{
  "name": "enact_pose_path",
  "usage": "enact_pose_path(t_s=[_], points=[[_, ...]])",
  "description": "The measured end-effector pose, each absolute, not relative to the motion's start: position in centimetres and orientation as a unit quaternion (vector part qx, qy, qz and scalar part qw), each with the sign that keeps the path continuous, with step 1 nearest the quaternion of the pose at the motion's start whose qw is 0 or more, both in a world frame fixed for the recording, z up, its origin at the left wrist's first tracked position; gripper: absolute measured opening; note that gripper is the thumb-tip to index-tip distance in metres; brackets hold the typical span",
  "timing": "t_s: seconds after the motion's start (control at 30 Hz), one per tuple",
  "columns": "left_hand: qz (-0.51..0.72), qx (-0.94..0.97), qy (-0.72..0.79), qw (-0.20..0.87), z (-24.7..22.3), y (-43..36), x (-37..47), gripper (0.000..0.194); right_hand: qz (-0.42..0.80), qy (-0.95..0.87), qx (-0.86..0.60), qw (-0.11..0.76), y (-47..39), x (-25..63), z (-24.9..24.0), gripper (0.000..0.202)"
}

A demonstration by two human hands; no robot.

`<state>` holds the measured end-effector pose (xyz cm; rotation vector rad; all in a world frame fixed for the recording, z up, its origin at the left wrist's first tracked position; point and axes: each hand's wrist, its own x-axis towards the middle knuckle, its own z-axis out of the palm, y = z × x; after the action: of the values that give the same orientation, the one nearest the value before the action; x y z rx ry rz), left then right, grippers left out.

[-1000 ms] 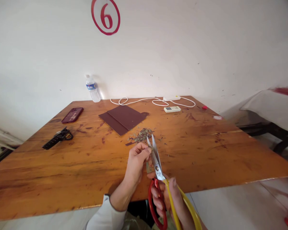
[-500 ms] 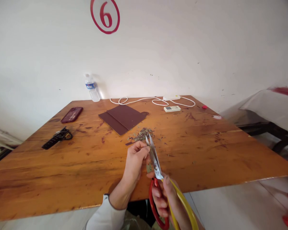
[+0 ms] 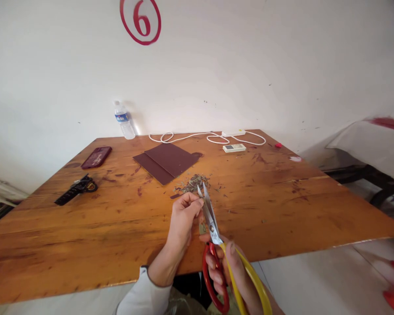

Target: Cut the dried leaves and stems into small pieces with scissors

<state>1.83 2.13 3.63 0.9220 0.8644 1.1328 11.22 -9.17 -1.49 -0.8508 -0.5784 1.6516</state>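
Note:
My right hand (image 3: 231,267) grips a pair of scissors (image 3: 211,221) with one red and one yellow handle. The blades point away from me and stand slightly apart. Beside them, my left hand (image 3: 184,216) is closed in a pinch on a thin greenish strip (image 3: 202,228), whose lower end hangs below the fingers. The fingertips sit right against the left blade, and most of the strip is hidden by them. Just beyond the scissor tips lies a small heap of greenish-brown clippings (image 3: 195,183) on the wooden table (image 3: 118,232).
Dark red sheets (image 3: 167,162) lie behind the heap. At left are a phone (image 3: 96,157) and a black strap-like object (image 3: 75,190). A water bottle (image 3: 124,122), a white cable with a power strip (image 3: 233,133) and a small white device (image 3: 234,148) stand along the wall.
The whole view has shifted slightly, moving everything a little to the left. Both hands keep their hold, and the scissor blades look about as far apart as before.

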Motion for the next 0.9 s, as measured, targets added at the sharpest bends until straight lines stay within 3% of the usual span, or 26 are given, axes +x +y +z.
enact_pose_path(t_s=[0.27, 0.53, 0.8, 0.9], points=[[0.502, 0.427, 0.396, 0.639, 3.8, 2.2, 1.7, 0.025, 0.693, -0.249, -0.390, 0.553, -9.5, 11.0, 0.5, 0.063], [0.491, 0.439, 0.398, 0.639, 4.1, 2.5, 1.4, 0.021, 0.721, -0.176, -0.424, 0.519, -8.3, 10.8, 1.9, 0.082], [0.494, 0.438, 0.393, 0.640, 4.1, 2.3, 1.5, 0.024, 0.718, -0.182, -0.428, 0.518, -8.7, 11.2, 1.2, 0.084], [0.494, 0.492, 0.424, 0.579, 3.9, 2.4, 1.2, 0.021, 0.744, -0.156, -0.390, 0.520, -8.7, 11.6, 0.6, 0.081]])
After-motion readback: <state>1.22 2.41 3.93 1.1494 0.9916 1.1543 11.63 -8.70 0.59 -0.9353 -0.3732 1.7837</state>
